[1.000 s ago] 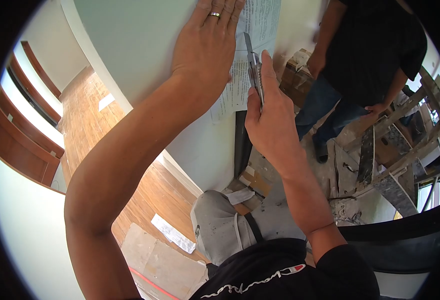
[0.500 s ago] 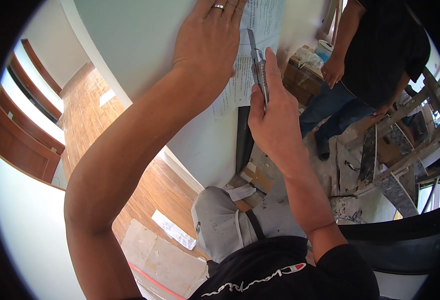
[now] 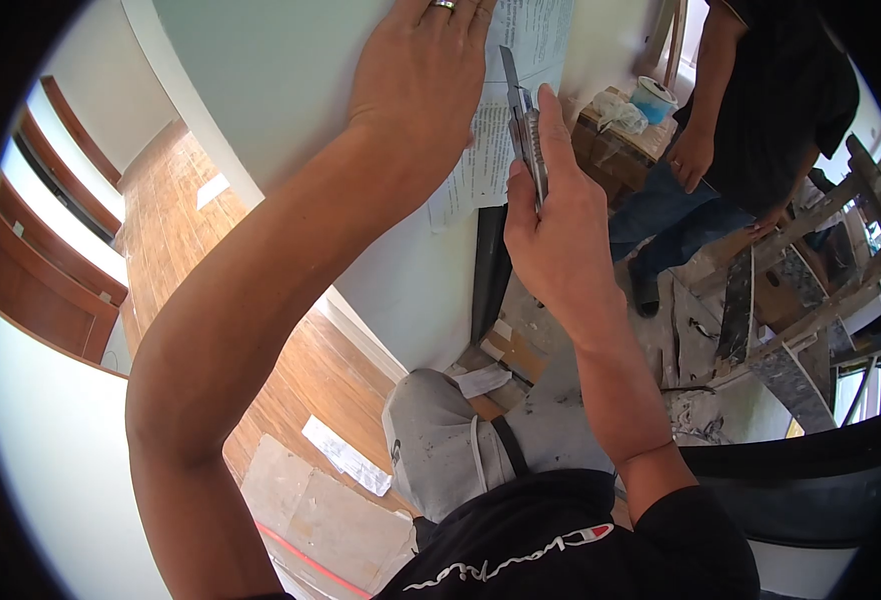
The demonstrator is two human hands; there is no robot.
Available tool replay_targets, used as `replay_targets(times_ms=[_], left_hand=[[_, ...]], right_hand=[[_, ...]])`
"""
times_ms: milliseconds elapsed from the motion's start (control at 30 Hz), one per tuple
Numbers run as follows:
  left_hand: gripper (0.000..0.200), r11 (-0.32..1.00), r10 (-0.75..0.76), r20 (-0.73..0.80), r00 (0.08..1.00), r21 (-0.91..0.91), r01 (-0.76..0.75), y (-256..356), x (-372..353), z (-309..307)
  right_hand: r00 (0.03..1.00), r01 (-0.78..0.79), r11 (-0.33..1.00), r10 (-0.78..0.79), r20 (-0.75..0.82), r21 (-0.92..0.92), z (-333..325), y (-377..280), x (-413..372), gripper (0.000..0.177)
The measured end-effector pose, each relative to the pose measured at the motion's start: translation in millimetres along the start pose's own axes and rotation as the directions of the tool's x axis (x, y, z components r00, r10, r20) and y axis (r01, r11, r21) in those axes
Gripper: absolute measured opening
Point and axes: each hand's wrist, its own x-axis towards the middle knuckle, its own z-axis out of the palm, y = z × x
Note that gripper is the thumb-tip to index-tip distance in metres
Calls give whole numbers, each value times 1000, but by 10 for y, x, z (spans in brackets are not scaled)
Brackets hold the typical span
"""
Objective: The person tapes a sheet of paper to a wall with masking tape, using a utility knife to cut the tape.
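My left hand [image 3: 426, 75] lies flat against the pale wall panel [image 3: 271, 80], its fingers stretched upward and cut off by the top of the view; a ring shows on one finger. Under and beside it a printed sheet of paper [image 3: 488, 160] covers the panel's right edge. In my right hand [image 3: 563, 225] is a utility knife [image 3: 529, 140], gripped with the thumb on one side and the index finger along its back. Its blade is out and points up, overlapping the paper in this view, just right of my left hand.
At right stands another person [image 3: 776, 110] in dark clothes, one hand hanging down. Behind them are a cardboard box [image 3: 611, 150] with a blue-white tub [image 3: 653, 100] and a wooden trestle [image 3: 811, 240]. A paper strip [image 3: 346, 455] and cardboard [image 3: 321, 520] lie on the wood floor [image 3: 291, 380].
My right hand and the utility knife have shifted slightly to the right. My left hand stays pressed on the panel. The other person's hanging hand has moved a little to the right and down.
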Motion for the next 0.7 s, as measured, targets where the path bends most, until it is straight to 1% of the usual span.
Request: replay_targets(times_ms=[67,100,133,167,233,300,333,367,467,500,533,567,600,667,700], left_hand=[[119,1000,-13,11,1000,9,13,21,8,-20],[119,1000,-13,11,1000,9,13,110,86,-143],[119,966,-182,375,909,240,95,259,222,-354],[119,879,-395,631,667,470,76,341,304,-468],[119,873,-400,637,659,483,63,343,301,-466],[119,866,-405,641,652,497,49,408,409,-515],[119,738,-460,735,498,629,-247,526,609,-613],[119,552,-551,764,335,635,-541,591,713,-666],[119,543,-556,762,333,635,-549,593,707,-659],[119,543,-556,762,333,636,-549,523,598,-607],[119,754,-453,731,510,620,-220,398,398,-517],[119,887,-395,622,676,449,105,331,290,-472],[119,887,-395,622,676,449,106,346,314,-470],[119,769,-453,671,587,628,-124,389,363,-448],[119,768,-455,670,587,628,-122,376,343,-439]], right_hand=[[1000,-5,1000,5,2,1,14,18,-3,65],[1000,6,1000,-6,-8,-9,23,33,-3,65],[1000,17,1000,-17,-18,-19,28,42,-4,65],[1000,16,1000,-16,-17,-18,21,39,-1,65],[1000,-6,1000,6,-11,11,9,29,1,65],[1000,12,1000,-11,-23,18,11,40,-4,65],[999,29,999,-28,-35,24,12,43,-6,65],[999,29,999,-28,-34,23,12,45,-2,65],[1000,10,1000,-10,-17,16,1,47,6,65],[1000,11,1000,-11,-12,15,-5,45,10,65],[1000,13,1000,-13,-5,15,-6,41,17,64],[1000,14,1000,-14,-4,16,-5,36,21,64],[1000,15,1000,-15,-2,6,-5,33,27,64],[1000,16,1000,-16,0,-8,-9,40,38,64],[999,36,999,-36,-8,-23,-7,47,43,65]])
